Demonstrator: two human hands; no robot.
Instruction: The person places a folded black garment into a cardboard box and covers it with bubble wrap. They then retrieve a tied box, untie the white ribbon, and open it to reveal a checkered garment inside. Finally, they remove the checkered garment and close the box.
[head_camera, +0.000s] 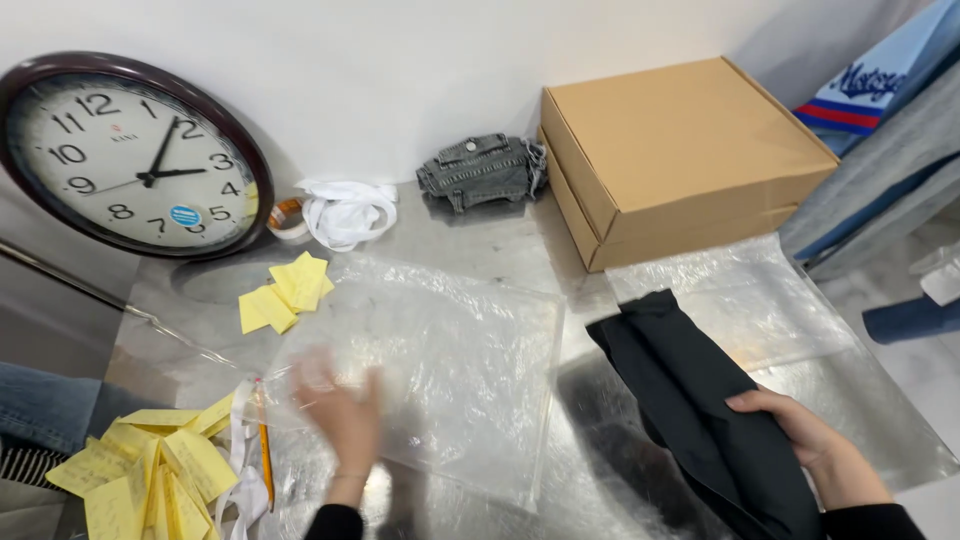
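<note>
My right hand (815, 440) grips a folded black garment (695, 400) that hangs over the shiny metal table (500, 240) at the right. My left hand (340, 410), blurred by motion, lies on the near left part of a clear plastic bag (440, 370) spread flat on the table. Its fingers are apart, and whether they pinch the plastic is unclear. A second clear bag (740, 290) lies under and beyond the garment.
A closed cardboard box (680, 150) stands at the back right. A round wall clock (125, 155) leans on the wall at left. Yellow paper slips (285, 290) and more yellow slips (150, 475), a pencil (265, 450), white straps (345, 210) and a small grey denim piece (480, 170) lie around.
</note>
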